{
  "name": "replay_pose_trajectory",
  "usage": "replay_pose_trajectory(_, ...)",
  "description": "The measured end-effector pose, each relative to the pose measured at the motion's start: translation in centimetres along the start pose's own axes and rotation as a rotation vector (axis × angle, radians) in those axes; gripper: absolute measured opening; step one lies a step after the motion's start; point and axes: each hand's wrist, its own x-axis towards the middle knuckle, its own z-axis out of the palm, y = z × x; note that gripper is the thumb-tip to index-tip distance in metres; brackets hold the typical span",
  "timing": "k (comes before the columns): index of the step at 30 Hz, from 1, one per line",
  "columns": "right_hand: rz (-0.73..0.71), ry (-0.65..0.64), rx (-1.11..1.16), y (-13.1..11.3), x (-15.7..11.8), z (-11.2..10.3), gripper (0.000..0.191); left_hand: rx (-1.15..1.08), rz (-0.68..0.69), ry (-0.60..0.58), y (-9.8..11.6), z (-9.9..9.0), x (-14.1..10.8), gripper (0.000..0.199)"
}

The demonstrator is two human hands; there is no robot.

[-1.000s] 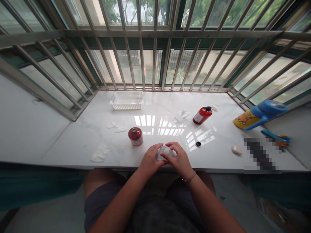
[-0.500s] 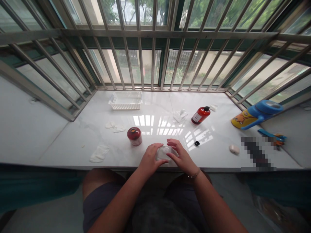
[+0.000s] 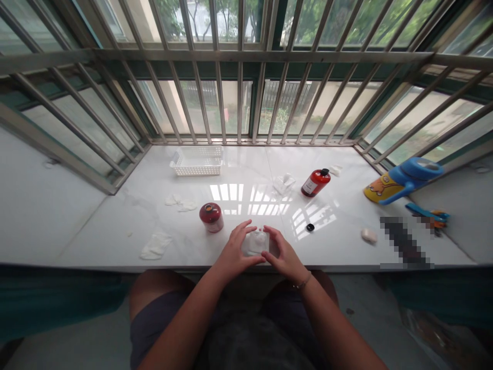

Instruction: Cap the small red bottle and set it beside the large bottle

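Observation:
Both hands are at the front edge of the white counter, around a small clear plastic pouch [image 3: 256, 243] that seems to have a little spout at its top. My left hand [image 3: 235, 252] curves along the pouch's left side, thumb at the lower edge. On the right side, my right hand [image 3: 284, 252] has its thumb against the pouch and its fingers bent near the top corner. To the left of the pouch stands an uncapped dark red bottle [image 3: 211, 218]. A black cap [image 3: 310, 227] lies on the counter to the right.
A capped red bottle [image 3: 316, 183] stands beyond the cap, near crumpled clear plastic [image 3: 284, 183]. A white basket [image 3: 197, 161] sits by the barred window. White tissues [image 3: 155, 245] lie left. On the right are a blue-yellow flask [image 3: 400, 181], a pale lump [image 3: 368, 236] and blue-orange tools [image 3: 429, 215].
My fingers have shifted around the pouch, and more of its front and top now shows between my hands. The bottles and cap stay put; the view has moved slightly.

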Motion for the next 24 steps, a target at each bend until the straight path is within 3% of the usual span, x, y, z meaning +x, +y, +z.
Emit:
replay_pose_trajectory(4,-0.01,0.003,-0.04,0.6,-0.1,0.3,0.088,-0.024,0.001,0.013,0.2,-0.1,-0.2,0.059)
replay_pose_trajectory(9,-0.015,0.017,-0.047,0.8,-0.2,0.6,0.094,0.012,0.039,0.005,0.4,0.0,0.1,0.069)
replay_pose_trajectory(14,0.008,0.021,-0.042,0.7,-0.1,0.7,0.09,0.023,0.063,0.042,0.8,0.4,0.5,0.032)
replay_pose_trajectory(19,0.01,0.034,-0.082,0.8,-0.1,0.6,0.093,0.097,0.078,0.011,1.2,0.3,1.2,0.039)
replay_pose_trajectory(24,0.016,0.023,-0.066,0.7,-0.1,0.6,0.094,0.142,0.105,0.051,1.2,0.3,1.7,0.023)
